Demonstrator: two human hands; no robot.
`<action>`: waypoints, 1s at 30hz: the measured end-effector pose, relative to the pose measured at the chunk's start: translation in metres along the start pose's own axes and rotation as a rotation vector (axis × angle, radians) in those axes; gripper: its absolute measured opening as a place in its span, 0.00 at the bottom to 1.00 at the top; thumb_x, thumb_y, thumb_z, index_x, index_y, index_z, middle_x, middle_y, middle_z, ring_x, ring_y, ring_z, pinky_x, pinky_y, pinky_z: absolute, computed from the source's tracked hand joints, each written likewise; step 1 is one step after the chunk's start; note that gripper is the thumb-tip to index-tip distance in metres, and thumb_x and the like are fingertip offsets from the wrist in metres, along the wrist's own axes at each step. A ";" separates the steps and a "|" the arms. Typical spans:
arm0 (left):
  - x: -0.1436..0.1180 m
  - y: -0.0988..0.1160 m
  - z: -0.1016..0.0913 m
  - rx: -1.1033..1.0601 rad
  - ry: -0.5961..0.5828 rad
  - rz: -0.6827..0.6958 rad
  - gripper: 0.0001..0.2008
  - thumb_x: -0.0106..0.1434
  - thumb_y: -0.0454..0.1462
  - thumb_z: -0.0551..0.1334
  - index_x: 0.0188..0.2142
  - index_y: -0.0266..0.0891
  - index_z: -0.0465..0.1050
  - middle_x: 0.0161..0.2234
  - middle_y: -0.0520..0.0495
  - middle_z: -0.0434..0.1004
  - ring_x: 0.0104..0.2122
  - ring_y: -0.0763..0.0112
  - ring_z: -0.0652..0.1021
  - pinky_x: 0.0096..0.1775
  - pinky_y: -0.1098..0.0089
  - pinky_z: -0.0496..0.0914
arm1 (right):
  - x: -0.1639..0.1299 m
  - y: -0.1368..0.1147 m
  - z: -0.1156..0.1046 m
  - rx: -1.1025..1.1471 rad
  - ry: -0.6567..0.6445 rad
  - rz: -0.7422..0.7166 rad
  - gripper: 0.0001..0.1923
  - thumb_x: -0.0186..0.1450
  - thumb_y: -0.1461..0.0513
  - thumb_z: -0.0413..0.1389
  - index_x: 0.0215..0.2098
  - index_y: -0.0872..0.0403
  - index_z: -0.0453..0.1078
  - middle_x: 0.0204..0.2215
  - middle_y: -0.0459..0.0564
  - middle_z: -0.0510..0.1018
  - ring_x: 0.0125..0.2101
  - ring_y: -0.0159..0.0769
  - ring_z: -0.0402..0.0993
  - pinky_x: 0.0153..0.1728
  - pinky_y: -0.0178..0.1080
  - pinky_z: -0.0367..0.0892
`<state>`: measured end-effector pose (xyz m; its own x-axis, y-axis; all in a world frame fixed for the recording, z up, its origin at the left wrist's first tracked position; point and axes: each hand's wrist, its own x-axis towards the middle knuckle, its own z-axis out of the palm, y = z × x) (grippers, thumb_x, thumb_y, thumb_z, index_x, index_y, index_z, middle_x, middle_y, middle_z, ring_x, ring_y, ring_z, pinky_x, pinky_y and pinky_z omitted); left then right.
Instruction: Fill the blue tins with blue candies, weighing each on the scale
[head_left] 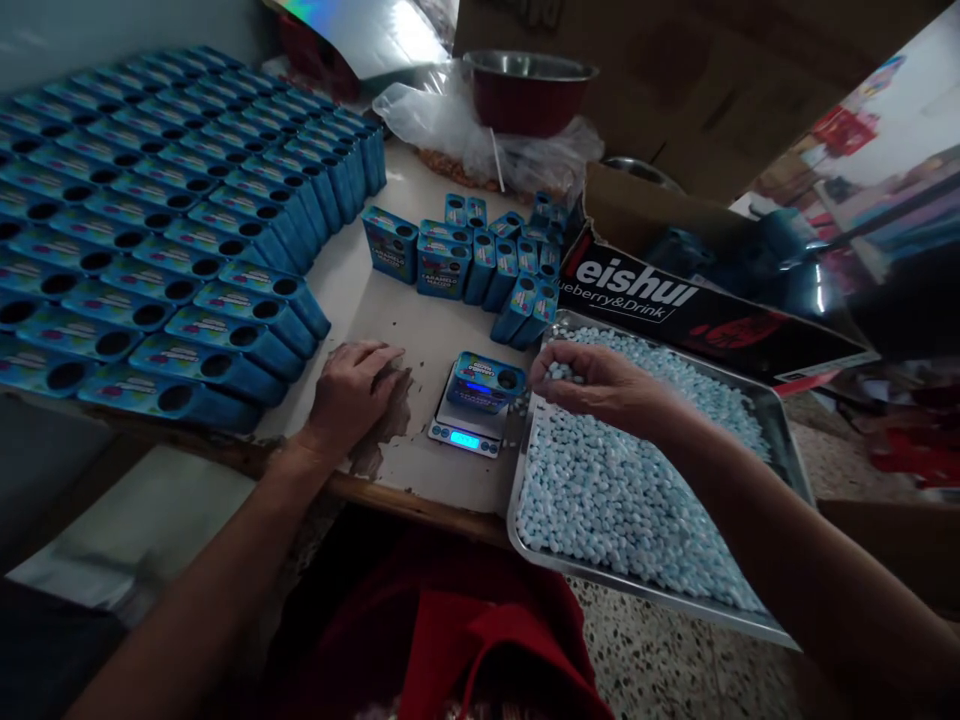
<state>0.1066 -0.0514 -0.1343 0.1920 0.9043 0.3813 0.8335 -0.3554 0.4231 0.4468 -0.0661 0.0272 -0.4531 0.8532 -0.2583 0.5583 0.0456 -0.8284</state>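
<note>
On the table sits a small digital scale (466, 432) with a lit blue display. A blue candy box (484, 378) with a round hole in its top stands on it. My right hand (592, 378) is closed around some pale blue candies (561, 371), just right of that box's hole. Below this hand lies a metal tray (517, 530) filled with pale blue and white candies (622, 500). My left hand (358, 385) rests on the tabletop left of the scale, fingers loosely stretched and holding nothing.
Rows of blue boxes (150, 220) cover the table's left side. Several more boxes (444, 265) stand behind the scale. An open carton (675, 290) holding blue boxes is at the right. A red metal bowl (529, 95) and a clear plastic bag (427, 115) stand at the back.
</note>
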 end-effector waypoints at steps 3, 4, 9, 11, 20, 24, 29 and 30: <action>0.000 -0.002 0.000 -0.010 -0.005 -0.008 0.17 0.74 0.43 0.59 0.55 0.42 0.81 0.56 0.39 0.79 0.58 0.52 0.78 0.64 0.53 0.70 | 0.016 -0.021 0.003 -0.303 0.033 -0.070 0.06 0.70 0.59 0.60 0.42 0.51 0.78 0.30 0.43 0.77 0.28 0.32 0.68 0.32 0.36 0.60; 0.001 -0.003 0.000 -0.013 -0.010 -0.007 0.17 0.74 0.43 0.58 0.55 0.41 0.81 0.56 0.38 0.79 0.58 0.52 0.78 0.64 0.53 0.70 | 0.020 -0.025 0.003 -0.378 0.032 -0.082 0.06 0.70 0.60 0.60 0.42 0.50 0.79 0.30 0.43 0.77 0.28 0.31 0.68 0.31 0.36 0.59; 0.001 -0.007 0.001 -0.027 0.000 0.001 0.17 0.74 0.42 0.59 0.55 0.41 0.81 0.56 0.38 0.78 0.58 0.51 0.78 0.63 0.52 0.71 | 0.028 -0.033 0.004 -0.538 -0.040 -0.096 0.08 0.68 0.63 0.62 0.45 0.48 0.82 0.32 0.43 0.80 0.30 0.33 0.72 0.33 0.36 0.61; 0.001 -0.007 0.001 -0.037 0.026 0.014 0.17 0.73 0.42 0.60 0.56 0.41 0.81 0.57 0.37 0.78 0.58 0.50 0.78 0.62 0.53 0.72 | 0.029 -0.035 0.003 -0.527 -0.053 -0.075 0.11 0.68 0.61 0.64 0.48 0.48 0.82 0.35 0.45 0.81 0.32 0.34 0.74 0.34 0.36 0.62; -0.001 -0.009 0.002 -0.069 0.089 -0.010 0.25 0.71 0.42 0.63 0.66 0.42 0.72 0.61 0.37 0.74 0.58 0.49 0.78 0.61 0.52 0.73 | 0.034 -0.038 0.003 -0.368 0.047 -0.064 0.08 0.62 0.61 0.71 0.41 0.51 0.84 0.33 0.45 0.81 0.32 0.34 0.73 0.34 0.37 0.63; -0.002 -0.009 0.000 -0.080 0.106 0.016 0.22 0.71 0.41 0.63 0.63 0.41 0.74 0.60 0.38 0.75 0.58 0.50 0.78 0.62 0.53 0.73 | 0.029 -0.023 -0.012 0.244 0.212 0.037 0.08 0.63 0.58 0.71 0.35 0.54 0.80 0.28 0.44 0.76 0.26 0.28 0.67 0.26 0.33 0.63; -0.001 -0.008 -0.001 -0.072 0.119 0.033 0.18 0.71 0.40 0.62 0.59 0.40 0.78 0.57 0.38 0.78 0.57 0.50 0.78 0.62 0.52 0.73 | -0.005 0.027 -0.016 0.925 0.673 0.348 0.08 0.60 0.69 0.70 0.32 0.56 0.75 0.30 0.47 0.75 0.28 0.25 0.72 0.27 0.24 0.71; -0.001 -0.008 -0.001 -0.072 0.113 0.038 0.18 0.71 0.40 0.62 0.58 0.40 0.78 0.57 0.37 0.78 0.57 0.49 0.78 0.62 0.52 0.73 | -0.014 0.038 -0.011 0.980 0.706 0.427 0.09 0.59 0.72 0.68 0.32 0.57 0.75 0.31 0.49 0.76 0.29 0.26 0.74 0.28 0.23 0.73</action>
<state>0.0991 -0.0491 -0.1377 0.1599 0.8590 0.4864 0.7864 -0.4087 0.4632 0.4822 -0.0707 0.0052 0.2680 0.8086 -0.5238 -0.3121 -0.4415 -0.8412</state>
